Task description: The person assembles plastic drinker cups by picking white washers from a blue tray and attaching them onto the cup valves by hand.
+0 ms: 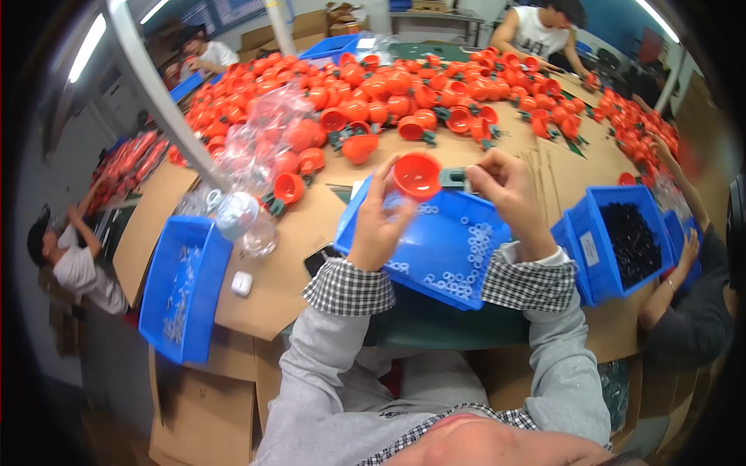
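Observation:
My left hand [379,225] is closed round the side of a red plastic cup [417,176], whose open mouth faces me. On the cup's right side sits a grey-green fitting [452,177]; the thumb and fingers of my right hand [509,190] pinch its outer end. Whether the fitting is fully fixed to the cup I cannot tell. Both hands hold the piece above a blue bin [373,247] with small whitish translucent rings [480,241] scattered in it. Part of the bin is hidden behind my hands.
A large pile of red cups with green fittings [373,85] covers the table's far side. Left are a blue bin of small clear parts [203,295], a plastic bottle [237,216] and a white case [242,283]. Black parts [628,237] fill a bin at right. Other people work around.

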{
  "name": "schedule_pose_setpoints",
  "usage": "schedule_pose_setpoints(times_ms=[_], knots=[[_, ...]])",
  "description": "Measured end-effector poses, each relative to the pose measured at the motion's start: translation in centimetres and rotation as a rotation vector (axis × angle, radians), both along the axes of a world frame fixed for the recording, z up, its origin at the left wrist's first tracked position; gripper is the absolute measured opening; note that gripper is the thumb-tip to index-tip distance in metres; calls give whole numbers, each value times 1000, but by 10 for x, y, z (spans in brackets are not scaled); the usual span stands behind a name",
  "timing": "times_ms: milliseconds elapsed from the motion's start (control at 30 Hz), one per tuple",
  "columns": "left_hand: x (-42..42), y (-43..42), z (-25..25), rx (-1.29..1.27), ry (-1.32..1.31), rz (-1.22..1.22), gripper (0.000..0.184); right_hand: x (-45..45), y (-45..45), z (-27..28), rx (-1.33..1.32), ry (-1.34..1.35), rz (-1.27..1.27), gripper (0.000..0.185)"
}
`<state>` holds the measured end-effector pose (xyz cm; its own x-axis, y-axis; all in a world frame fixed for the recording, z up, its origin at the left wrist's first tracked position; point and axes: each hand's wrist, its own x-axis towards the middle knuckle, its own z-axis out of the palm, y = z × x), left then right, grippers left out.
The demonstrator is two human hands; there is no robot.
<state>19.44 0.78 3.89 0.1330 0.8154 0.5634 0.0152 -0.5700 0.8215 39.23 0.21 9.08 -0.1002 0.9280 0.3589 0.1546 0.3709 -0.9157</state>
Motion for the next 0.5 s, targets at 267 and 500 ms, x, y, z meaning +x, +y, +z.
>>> schedule_pose_setpoints(times_ms=[267,500], knots=[[-11,17,-21,-239,-189,5,40,-4,-4,-1,71,-46,-28,15],[-15,8,-10,10,-69,-223,60,15,16,-19,103,4,4,17]])
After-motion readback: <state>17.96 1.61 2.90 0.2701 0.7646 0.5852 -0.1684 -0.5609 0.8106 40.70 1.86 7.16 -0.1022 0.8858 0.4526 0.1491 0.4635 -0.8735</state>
